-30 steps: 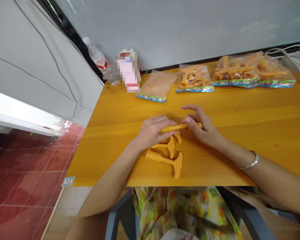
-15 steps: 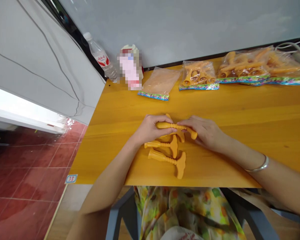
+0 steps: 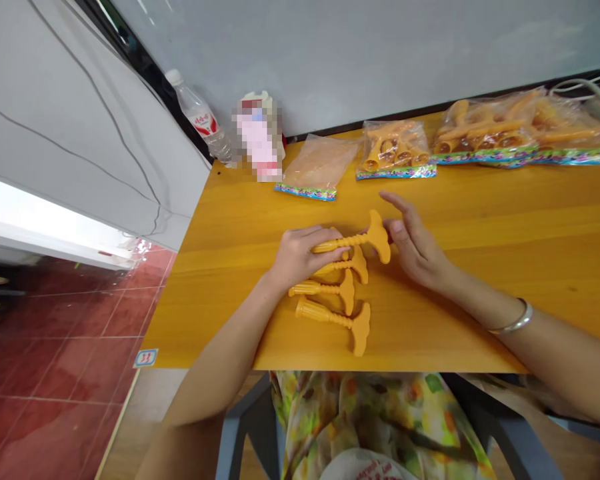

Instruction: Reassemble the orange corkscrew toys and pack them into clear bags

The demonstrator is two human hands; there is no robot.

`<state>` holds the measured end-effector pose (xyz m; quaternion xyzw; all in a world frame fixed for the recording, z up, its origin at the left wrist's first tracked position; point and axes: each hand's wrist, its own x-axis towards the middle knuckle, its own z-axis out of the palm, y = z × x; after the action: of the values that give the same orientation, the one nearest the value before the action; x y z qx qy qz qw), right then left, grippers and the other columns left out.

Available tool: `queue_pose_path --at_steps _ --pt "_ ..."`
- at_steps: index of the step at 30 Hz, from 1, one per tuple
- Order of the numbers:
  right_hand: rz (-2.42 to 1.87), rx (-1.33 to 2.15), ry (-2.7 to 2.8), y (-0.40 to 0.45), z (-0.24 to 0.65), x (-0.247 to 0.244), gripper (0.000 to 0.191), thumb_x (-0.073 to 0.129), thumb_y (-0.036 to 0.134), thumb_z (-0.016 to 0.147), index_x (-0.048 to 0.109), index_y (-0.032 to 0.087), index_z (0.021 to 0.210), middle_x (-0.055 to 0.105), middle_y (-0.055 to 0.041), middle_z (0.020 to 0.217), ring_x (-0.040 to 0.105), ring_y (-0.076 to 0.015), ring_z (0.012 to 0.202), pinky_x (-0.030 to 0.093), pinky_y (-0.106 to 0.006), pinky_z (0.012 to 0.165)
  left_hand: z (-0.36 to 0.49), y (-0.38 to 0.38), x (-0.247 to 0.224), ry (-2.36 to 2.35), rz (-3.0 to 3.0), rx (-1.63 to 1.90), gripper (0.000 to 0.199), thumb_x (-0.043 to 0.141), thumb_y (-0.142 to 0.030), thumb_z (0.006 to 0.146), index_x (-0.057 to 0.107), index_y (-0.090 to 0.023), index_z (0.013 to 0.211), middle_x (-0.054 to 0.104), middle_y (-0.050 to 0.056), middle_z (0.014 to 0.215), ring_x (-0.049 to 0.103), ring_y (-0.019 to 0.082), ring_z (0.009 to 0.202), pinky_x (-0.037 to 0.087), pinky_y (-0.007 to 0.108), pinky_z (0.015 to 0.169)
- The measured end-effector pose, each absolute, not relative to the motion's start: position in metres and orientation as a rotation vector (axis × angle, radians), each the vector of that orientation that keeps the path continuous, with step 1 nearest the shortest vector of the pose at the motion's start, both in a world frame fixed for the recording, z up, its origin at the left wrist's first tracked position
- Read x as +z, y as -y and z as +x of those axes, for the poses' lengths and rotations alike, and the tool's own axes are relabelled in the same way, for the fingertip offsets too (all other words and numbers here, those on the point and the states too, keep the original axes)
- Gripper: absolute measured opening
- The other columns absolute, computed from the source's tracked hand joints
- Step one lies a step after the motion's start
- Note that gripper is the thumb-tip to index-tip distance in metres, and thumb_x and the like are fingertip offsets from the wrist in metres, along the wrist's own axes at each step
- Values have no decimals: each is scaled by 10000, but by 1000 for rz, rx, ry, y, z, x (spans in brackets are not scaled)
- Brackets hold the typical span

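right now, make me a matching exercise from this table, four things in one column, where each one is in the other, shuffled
Things
1. left hand
2. silver bangle
3. plastic bottle
4. flat clear bag

Places
A. by the far left corner of the table
B. beside a bag of yellow pieces
C. at a yellow T-shaped piece, fingers around its handle
D. around the right forearm

Pairs: 1-C; 2-D; 3-A; 4-B

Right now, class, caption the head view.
Left hand holds a yellow T-shaped piece; right hand, open, at its crossbar.
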<state>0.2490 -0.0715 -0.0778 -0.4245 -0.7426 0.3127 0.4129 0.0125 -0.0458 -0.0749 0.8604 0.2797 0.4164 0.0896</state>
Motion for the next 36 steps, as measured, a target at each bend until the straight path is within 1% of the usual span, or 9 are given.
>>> queue_pose_path --at_steps 3,6,10,13,19,22,25,28,36 --pt "-1111 200 2180 65 260 -75 446 342 372 1030 491 186 1407 698 -111 980 647 -212 780 503 -348 707 11 46 -75 -868 2519 1271 186 711 -334 875 718 -154 916 759 31 820 684 102 675 501 192 659" --pt "-1135 71 2274 66 257 -72 432 380 450 1015 677 165 1145 702 -117 880 633 -223 745 465 -349 676 11 46 -75 -843 2584 1271 205 695 -362 887 720 -159 909 757 32 806 684 102 670 499 192 645" --pt "-1291 738 2040 78 242 -68 663 250 645 995 631 195 693 521 -28 524 496 -160 495 376 -313 522 11 47 -73 -830 2706 1282 220 663 -381 911 730 -174 944 756 37 820 684 103 692 491 192 657" --pt "-1345 1182 1825 80 238 -67 726 134 651 1001 537 213 584 419 0 443 430 -136 424 361 -305 491 10 47 -71 -848 2762 1257 236 649 -399 919 737 -183 954 746 30 795 669 102 666 480 196 640" --pt "-1201 433 2047 65 256 -72 468 353 528 1007 611 204 1227 669 -73 875 594 -192 690 451 -324 637 7 45 -71 -948 2604 1228 274 625 -423 931 731 -170 941 767 51 861 693 118 714 511 212 682" --pt "-1164 322 2172 66 256 -70 446 377 540 995 681 219 1055 660 -88 847 592 -207 711 447 -337 658 7 45 -72 -951 2624 1223 273 625 -422 931 732 -171 935 763 48 836 687 115 696 500 211 658" --pt "-1220 752 2063 74 248 -67 623 272 637 995 639 220 714 594 -57 643 547 -177 587 428 -322 592 7 47 -71 -951 2697 1217 257 632 -415 929 737 -180 923 754 41 799 666 109 655 475 212 622" --pt "-1263 1106 1940 78 244 -65 709 206 663 992 615 209 632 584 -47 581 553 -163 543 444 -318 587 8 47 -71 -951 2720 1201 256 629 -415 930 738 -183 923 751 40 792 658 106 643 470 209 622" --pt "-1152 -45 2268 69 255 -71 358 393 318 1014 588 239 1303 669 -100 1051 632 -197 790 448 -300 637 8 45 -73 -944 2691 1248 262 628 -413 931 724 -171 905 751 39 791 673 110 662 484 207 635"
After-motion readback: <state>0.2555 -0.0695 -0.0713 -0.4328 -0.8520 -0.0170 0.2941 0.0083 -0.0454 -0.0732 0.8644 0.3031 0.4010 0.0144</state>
